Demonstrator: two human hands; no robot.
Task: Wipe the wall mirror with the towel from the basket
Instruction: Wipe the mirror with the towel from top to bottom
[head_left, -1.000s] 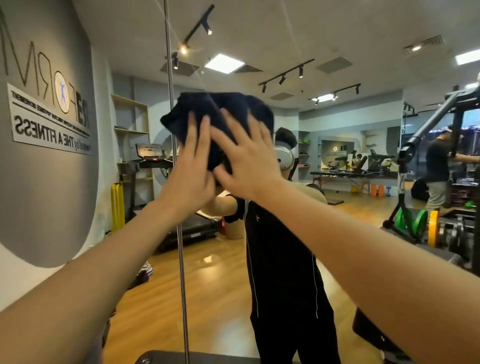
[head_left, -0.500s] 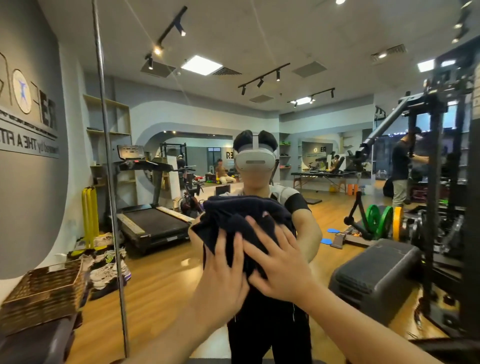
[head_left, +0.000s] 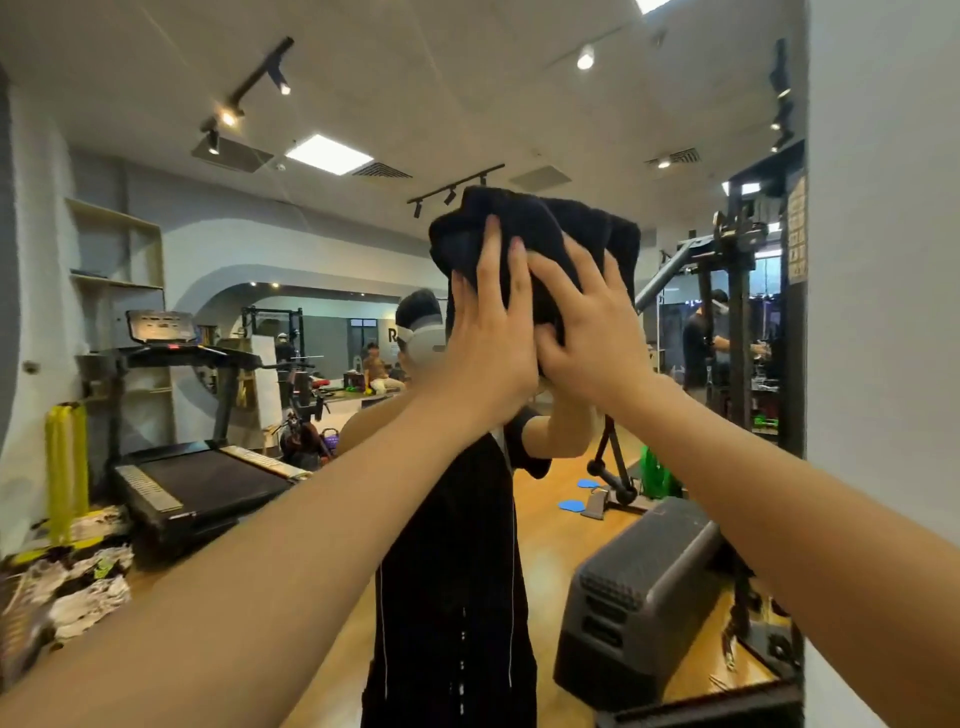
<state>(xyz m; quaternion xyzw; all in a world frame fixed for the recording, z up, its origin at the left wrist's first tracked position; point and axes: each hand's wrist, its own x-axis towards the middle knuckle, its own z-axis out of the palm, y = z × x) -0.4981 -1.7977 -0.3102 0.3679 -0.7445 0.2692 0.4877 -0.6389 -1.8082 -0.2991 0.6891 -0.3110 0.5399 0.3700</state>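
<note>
wiping step in hand: dark towel (head_left: 540, 244) held flat on the wall mirror (head_left: 332, 218), high up. left hand (head_left: 488, 332) and right hand (head_left: 587, 332) side by side, fingers spread, pressing it. next move, judged: sweep leftward, where the glass is open. mirror's right edge meets the white wall (head_left: 883, 260) nearby.

Legible text in my view: a single letter "R" on the far reflected wall (head_left: 390, 335); the poster (head_left: 796, 228) at right is too blurred to read
</note>
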